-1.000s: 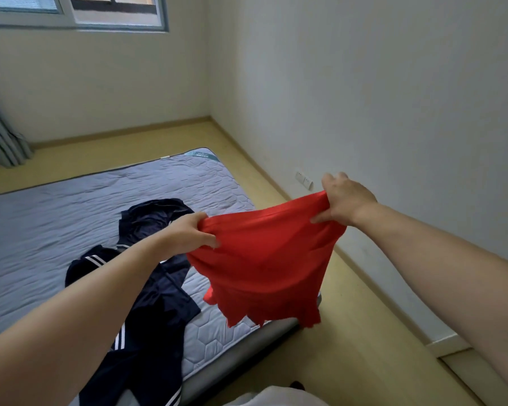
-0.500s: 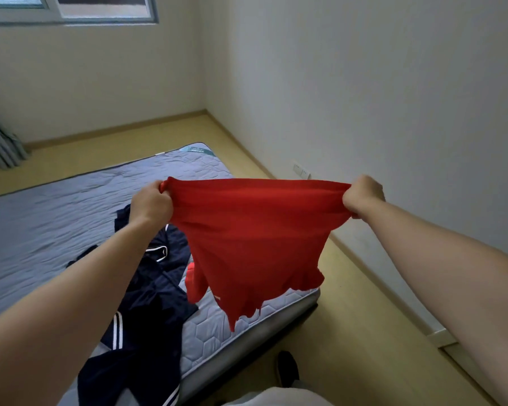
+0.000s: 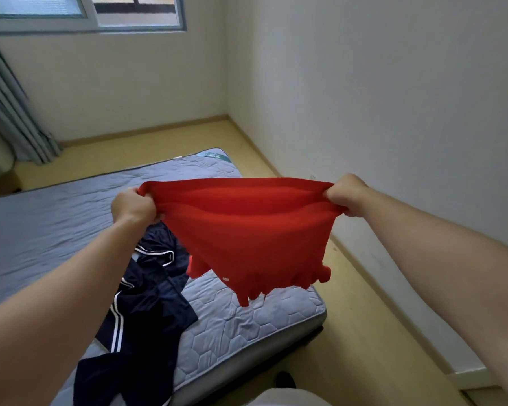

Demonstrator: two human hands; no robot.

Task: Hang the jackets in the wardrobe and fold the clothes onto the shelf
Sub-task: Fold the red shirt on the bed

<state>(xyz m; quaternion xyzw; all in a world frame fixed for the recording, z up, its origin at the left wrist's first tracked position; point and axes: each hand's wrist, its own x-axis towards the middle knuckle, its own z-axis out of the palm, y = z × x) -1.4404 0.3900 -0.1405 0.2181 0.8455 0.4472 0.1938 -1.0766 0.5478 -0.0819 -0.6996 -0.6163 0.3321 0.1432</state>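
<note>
Now stretched taut: the bright red knit garment, bunched between closer-set fists a second ago, is pulled wide in the air above the grey quilted mattress. The left hand and right hand each grip a top corner. Folding likely comes next; the navy white-striped jacket lies crumpled on the mattress.

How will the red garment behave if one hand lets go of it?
The red garment is probably floppy: between the left hand and right hand its top edge is stretched, while the lower edge hangs in ripples. It looks light, since it is held by pinched corners alone. Released on one side, it would likely collapse and dangle over the mattress.
</note>
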